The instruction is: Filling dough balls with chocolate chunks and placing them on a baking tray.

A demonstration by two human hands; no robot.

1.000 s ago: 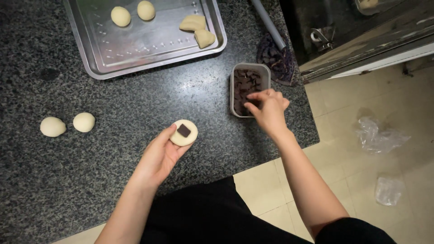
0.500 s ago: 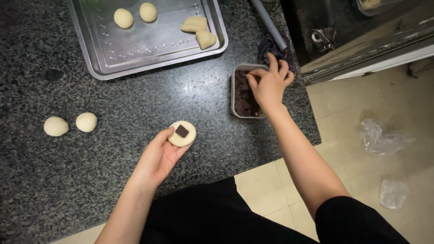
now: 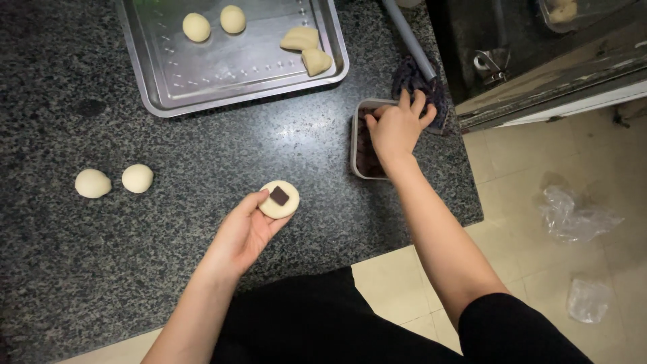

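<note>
Two hands at work: our left hand cradles a flattened dough disc on its fingertips above the granite counter, a dark square of chocolate lying on its middle, while our right hand dips loosely curled into the small plastic tub of dark pieces; we cannot tell whether it has pinched one. We judge this the filling step, and the next move calls for a clean pinch without tipping the tub. Disc looks pale, smooth, round, slightly cupped.
</note>
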